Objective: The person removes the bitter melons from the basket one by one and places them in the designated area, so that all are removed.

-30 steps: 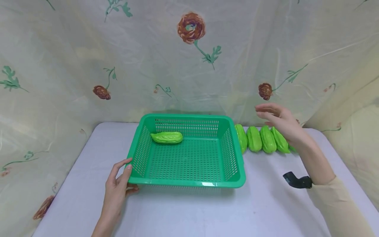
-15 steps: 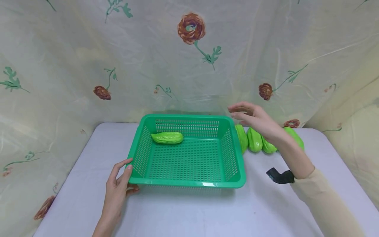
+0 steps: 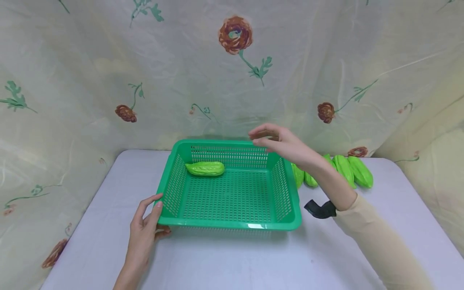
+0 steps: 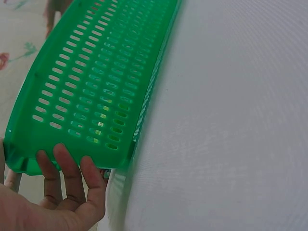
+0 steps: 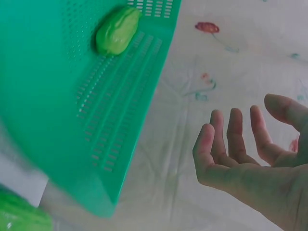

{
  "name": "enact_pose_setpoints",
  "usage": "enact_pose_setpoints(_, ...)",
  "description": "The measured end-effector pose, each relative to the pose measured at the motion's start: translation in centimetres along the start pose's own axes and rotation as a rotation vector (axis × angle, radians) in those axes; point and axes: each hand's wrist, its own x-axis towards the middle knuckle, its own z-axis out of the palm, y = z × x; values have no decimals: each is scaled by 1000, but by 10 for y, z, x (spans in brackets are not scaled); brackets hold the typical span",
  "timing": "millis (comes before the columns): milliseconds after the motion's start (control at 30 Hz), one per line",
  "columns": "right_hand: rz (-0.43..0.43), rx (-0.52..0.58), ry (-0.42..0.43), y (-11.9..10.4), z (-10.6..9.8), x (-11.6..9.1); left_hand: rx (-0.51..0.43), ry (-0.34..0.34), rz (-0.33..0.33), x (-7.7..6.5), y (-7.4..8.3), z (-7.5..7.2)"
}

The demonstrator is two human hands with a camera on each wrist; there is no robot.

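Observation:
A green plastic basket [image 3: 224, 224] with slotted walls stands in the middle of the table. My left hand [image 3: 142, 231] grips its front left corner, thumb over the rim and fingers against the outer wall, as the left wrist view shows the fingertips [image 4: 62, 151]. One light green, bumpy bitter gourd [image 3: 205, 168] lies sideways inside, near the back left. Above the back right rim hangs my right hand [image 3: 279, 141], fingers loosely bent and holding nothing. Right of the basket, several more bitter gourds [image 3: 360, 172] lie in a row, partly covered by my right forearm.
A white cloth covers the table [image 3: 232, 262]. Flower-patterned curtain [image 3: 181, 80] hangs close behind the table and along both sides. A black strap [image 3: 320, 209] sits at my right wrist, beside a beige sleeve [image 3: 377, 237].
My right hand has moved left from over the gourd row to above the basket's back right rim, uncovering the gourds at the right end. The left hand and basket stay put.

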Motion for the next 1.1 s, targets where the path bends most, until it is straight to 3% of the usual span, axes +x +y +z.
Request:
enact_pose_setpoints(367, -28, 13, -87, -13, 27, 33, -4, 2, 18, 0, 0, -1)
enact_pose_setpoints(700, -1, 36, -172, 4, 57, 68, -4, -4, 11, 1, -1, -1)
enact_pose_setpoints(1100, 96, -114, -216, 22, 87, 93, 3, -4, 13, 1, -1, -2)
